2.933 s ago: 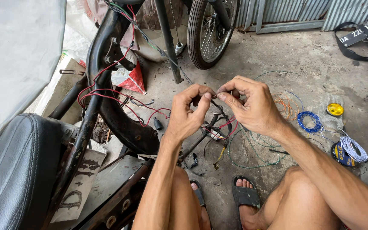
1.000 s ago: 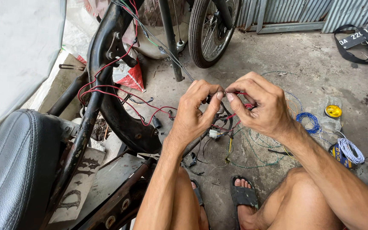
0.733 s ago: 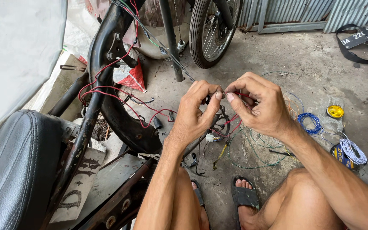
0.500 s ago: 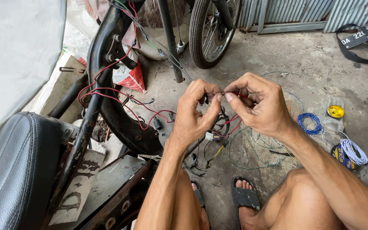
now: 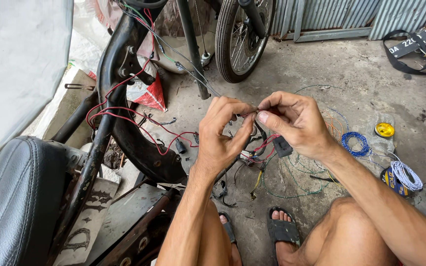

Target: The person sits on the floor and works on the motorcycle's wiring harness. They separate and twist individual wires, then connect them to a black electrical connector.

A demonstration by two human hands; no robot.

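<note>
My left hand (image 5: 223, 133) and my right hand (image 5: 292, 123) meet at chest height, fingertips pinched together on thin wire ends of a wiring harness (image 5: 260, 148). The bundle of red, black and yellow wires hangs below the hands, with a small black connector (image 5: 283, 146) under my right palm. Red wires (image 5: 124, 111) run from the bundle to the black motorcycle frame (image 5: 119, 98) on the left. My knees and sandalled feet (image 5: 282, 229) sit below.
A black seat (image 5: 16, 197) fills the lower left. A spoked wheel (image 5: 237, 34) stands at the top. On the concrete floor to the right lie a blue wire coil (image 5: 355, 144), a white coil (image 5: 406, 175), a yellow tape roll (image 5: 384, 129) and green wire loops (image 5: 297, 182).
Both hands have stayed pinched on the wire ends, shifting slightly up and twisting at the fingertips. The hanging bundle swayed a little.
</note>
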